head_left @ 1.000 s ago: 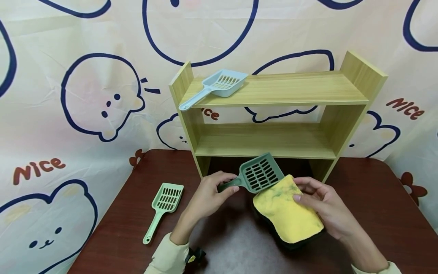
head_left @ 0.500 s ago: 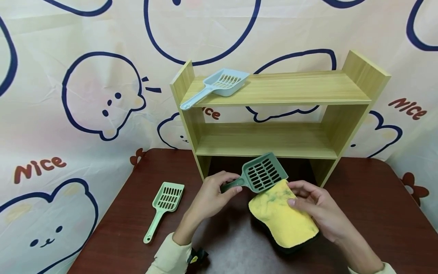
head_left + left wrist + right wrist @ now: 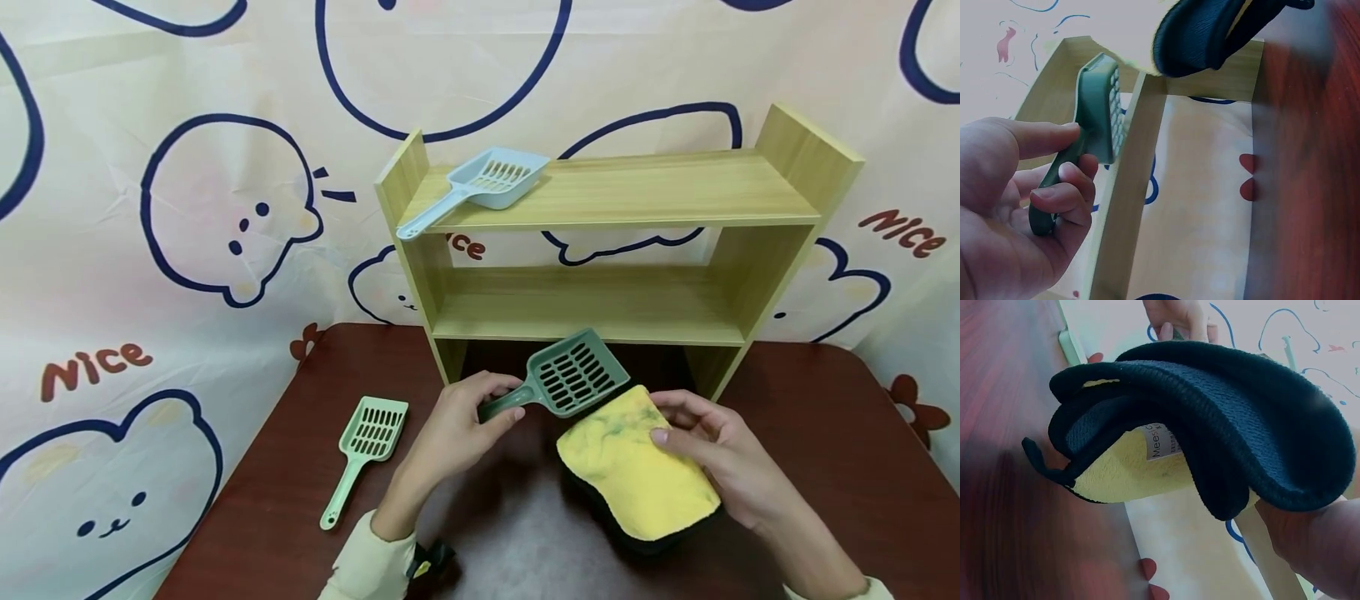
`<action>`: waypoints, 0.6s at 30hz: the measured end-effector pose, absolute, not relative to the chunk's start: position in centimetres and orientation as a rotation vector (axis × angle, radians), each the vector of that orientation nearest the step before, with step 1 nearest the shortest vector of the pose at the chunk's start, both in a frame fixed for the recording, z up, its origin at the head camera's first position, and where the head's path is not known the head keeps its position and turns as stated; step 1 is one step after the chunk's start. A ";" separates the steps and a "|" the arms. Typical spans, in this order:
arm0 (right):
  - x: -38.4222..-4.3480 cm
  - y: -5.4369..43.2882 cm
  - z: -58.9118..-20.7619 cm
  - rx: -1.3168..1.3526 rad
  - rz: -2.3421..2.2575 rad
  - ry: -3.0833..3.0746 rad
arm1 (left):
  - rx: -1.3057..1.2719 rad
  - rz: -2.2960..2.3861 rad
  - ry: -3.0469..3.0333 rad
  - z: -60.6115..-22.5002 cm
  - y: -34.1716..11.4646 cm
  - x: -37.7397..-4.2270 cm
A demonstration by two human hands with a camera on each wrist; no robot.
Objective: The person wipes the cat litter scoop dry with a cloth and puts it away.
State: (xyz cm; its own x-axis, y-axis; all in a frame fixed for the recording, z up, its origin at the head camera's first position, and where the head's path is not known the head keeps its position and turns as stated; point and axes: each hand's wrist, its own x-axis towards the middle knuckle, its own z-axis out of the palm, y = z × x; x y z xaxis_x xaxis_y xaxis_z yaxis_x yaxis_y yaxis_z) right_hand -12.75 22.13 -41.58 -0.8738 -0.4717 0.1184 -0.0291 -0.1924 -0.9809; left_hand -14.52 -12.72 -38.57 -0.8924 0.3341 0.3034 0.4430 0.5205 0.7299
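My left hand (image 3: pixel 468 421) grips the handle of a dark green slotted litter scoop (image 3: pixel 573 375), holding it up in front of the shelf. In the left wrist view the scoop (image 3: pixel 1097 106) stands edge-on, its handle between thumb and fingers. My right hand (image 3: pixel 712 446) pinches a folded yellow cleaning cloth (image 3: pixel 641 475) with stains near its upper end. The cloth's top edge is right by the scoop's lower right edge. From the right wrist, the cloth (image 3: pixel 1229 419) shows a dark underside with black binding, a label and a loop.
A pale green litter scoop (image 3: pixel 371 433) lies on the dark red-brown table (image 3: pixel 262 500) at the left. The wooden shelf (image 3: pixel 622 196) stands at the back, with a light blue litter scoop (image 3: pixel 498 177) on its top board, handle overhanging the front.
The cloth and right hand shift slightly left and down, then back up and right. My left hand keeps its grip on the scoop, which moves only a little.
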 end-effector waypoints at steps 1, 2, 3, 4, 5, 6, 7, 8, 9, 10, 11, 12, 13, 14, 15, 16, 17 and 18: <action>-12.7 22.3 -41.6 -0.575 -2.141 1.782 | -0.670 -1.312 -2.633 -38.4 -12.8 -14.4; -12.6 22.4 -41.7 -0.564 -2.141 1.788 | -0.667 -1.300 -2.637 -38.2 -12.8 -14.3; -12.5 22.6 -41.7 -0.554 -2.142 1.792 | -0.666 -1.288 -2.640 -38.0 -12.9 -14.2; -12.4 22.7 -41.8 -0.544 -2.142 1.794 | -0.661 -1.277 -2.643 -37.9 -13.0 -14.1; -12.4 22.8 -41.8 -0.532 -2.142 1.795 | -0.656 -1.264 -2.644 -37.7 -13.1 -13.9; -12.3 22.9 -41.9 -0.520 -2.143 1.796 | -0.653 -1.252 -2.642 -37.5 -13.2 -13.8; -12.2 23.0 -41.9 -0.505 -2.144 1.798 | -0.648 -1.239 -2.640 -37.3 -13.3 -13.7; -12.2 23.1 -42.0 -0.488 -2.144 1.798 | -0.642 -1.223 -2.635 -37.1 -13.3 -13.6; -12.1 23.2 -42.0 -0.468 -2.144 1.798 | -0.637 -1.210 -2.631 -36.8 -13.4 -13.5; -12.1 23.2 -42.1 -0.445 -2.144 1.801 | -0.629 -1.197 -2.625 -36.6 -13.5 -13.4; -12.1 23.3 -42.1 -0.421 -2.141 1.806 | -0.624 -1.184 -2.618 -36.3 -13.5 -13.3; -12.0 23.4 -42.2 -0.397 -2.137 1.813 | -0.619 -1.173 -2.612 -36.0 -13.6 -13.2; -12.0 23.5 -42.2 -0.373 -2.132 1.820 | -0.614 -1.166 -2.608 -35.7 -13.7 -13.1; -11.9 23.5 -42.3 -0.350 -2.129 1.826 | -0.607 -1.157 -2.607 -35.3 -13.7 -13.0; -11.9 23.6 -42.4 -0.332 -2.124 1.832 | -0.603 -1.151 -2.607 -35.0 -13.8 -12.9; -11.9 23.6 -42.5 -0.316 -2.120 1.837 | -0.600 -1.144 -2.607 -34.7 -13.9 -12.8; -11.8 23.7 -42.6 -0.307 -2.117 1.837 | -0.599 -1.137 -2.609 -34.4 -13.9 -12.8; -11.8 23.7 -42.7 -0.301 -2.115 1.834 | -0.598 -1.132 -2.611 -34.1 -14.0 -12.7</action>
State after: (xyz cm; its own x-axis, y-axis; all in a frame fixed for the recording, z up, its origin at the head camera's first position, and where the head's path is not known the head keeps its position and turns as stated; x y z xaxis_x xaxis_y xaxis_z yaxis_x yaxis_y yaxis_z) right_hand -11.82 23.65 -42.66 -0.9253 -0.3757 -0.0521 0.1048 -0.1211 -0.9871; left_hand -12.73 -13.96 -34.10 -0.8895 0.2743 0.3655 0.4543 0.6175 0.6421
